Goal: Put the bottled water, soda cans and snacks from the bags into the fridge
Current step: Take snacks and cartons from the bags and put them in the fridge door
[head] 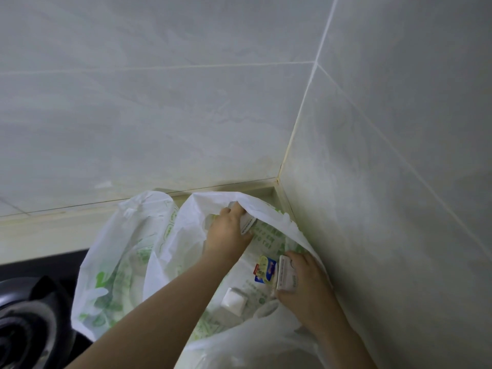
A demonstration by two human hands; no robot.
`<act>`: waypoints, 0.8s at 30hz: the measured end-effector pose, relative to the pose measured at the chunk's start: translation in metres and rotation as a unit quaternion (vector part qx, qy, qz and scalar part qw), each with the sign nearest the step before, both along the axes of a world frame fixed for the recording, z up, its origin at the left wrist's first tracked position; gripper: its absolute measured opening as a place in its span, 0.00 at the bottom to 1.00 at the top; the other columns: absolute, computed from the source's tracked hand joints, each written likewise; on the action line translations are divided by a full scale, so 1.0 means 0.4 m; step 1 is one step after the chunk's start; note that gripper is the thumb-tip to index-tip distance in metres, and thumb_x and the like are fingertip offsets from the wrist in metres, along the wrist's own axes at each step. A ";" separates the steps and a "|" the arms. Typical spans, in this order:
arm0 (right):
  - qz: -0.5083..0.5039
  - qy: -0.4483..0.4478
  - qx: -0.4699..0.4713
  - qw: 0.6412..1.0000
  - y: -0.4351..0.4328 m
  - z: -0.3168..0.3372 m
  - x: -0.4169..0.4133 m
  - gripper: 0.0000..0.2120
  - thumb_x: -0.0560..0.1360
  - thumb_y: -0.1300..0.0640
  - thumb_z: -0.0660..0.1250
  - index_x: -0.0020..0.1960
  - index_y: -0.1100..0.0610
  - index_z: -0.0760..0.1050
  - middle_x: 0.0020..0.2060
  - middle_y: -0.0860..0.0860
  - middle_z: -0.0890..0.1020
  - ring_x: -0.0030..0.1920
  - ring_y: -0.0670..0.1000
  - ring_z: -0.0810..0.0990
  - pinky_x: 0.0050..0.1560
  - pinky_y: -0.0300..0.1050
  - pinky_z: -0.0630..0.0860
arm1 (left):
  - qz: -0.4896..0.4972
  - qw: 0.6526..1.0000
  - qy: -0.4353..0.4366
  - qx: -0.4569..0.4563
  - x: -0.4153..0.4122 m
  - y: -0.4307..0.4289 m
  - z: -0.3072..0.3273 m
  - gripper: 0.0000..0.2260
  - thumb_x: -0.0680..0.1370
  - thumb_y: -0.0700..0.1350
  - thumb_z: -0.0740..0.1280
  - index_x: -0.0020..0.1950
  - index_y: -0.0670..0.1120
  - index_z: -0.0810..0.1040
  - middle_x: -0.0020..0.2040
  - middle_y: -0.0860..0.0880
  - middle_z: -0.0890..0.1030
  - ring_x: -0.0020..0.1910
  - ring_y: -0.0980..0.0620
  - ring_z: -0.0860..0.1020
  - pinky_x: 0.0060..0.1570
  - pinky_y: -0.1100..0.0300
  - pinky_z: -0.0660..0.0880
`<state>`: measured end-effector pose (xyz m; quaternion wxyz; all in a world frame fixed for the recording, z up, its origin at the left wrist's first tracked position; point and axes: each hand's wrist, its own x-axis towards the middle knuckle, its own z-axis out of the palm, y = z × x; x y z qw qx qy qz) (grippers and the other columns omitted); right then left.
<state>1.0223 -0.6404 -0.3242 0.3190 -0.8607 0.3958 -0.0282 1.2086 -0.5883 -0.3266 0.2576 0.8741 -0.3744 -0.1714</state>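
Note:
A white plastic bag (pixel 175 251) with green print stands open in the counter corner. Inside it, my left hand (pixel 229 233) grips a small white carton (pixel 246 222) near the bag's far rim. My right hand (pixel 306 283) reaches in from the right and grips another pale carton (pixel 284 272). A blue and yellow snack packet (pixel 265 270) lies beside that carton on the bag's floor. A small white box (pixel 234 300) sits lower in the bag. A second white bag (pixel 125 251) stands to the left, its contents hidden.
Grey tiled walls (pixel 399 129) meet in a corner right behind the bags. A pale counter ledge (pixel 53 222) runs along the back wall. A black stovetop with a dark pot (pixel 24 320) sits at the lower left.

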 end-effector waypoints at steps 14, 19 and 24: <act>0.031 -0.003 0.067 0.997 0.060 0.043 0.029 0.15 0.70 0.60 0.67 0.55 0.49 0.71 0.50 0.44 0.74 0.48 0.42 0.73 0.41 0.30 0.68 | 0.001 0.999 -0.009 0.032 -0.083 0.264 -0.020 0.26 0.71 0.48 0.69 0.67 0.54 0.64 0.57 0.52 0.74 0.51 0.53 0.76 0.47 0.57 0.76; 0.032 0.035 0.085 0.995 0.089 0.026 0.029 0.33 0.73 0.57 0.68 0.74 0.51 0.60 0.68 0.47 0.68 0.68 0.47 0.68 0.61 0.35 0.65 | 0.005 0.998 -0.011 0.055 -0.086 0.257 -0.021 0.28 0.73 0.52 0.67 0.71 0.53 0.61 0.59 0.52 0.72 0.55 0.51 0.74 0.50 0.59 0.74; -0.026 0.057 0.082 0.995 0.100 0.010 0.018 0.36 0.71 0.57 0.71 0.74 0.54 0.58 0.66 0.51 0.72 0.65 0.50 0.71 0.60 0.40 0.68 | 0.041 0.997 0.060 0.036 -0.091 0.242 -0.011 0.20 0.73 0.48 0.66 0.65 0.51 0.68 0.54 0.51 0.74 0.48 0.50 0.76 0.41 0.60 0.71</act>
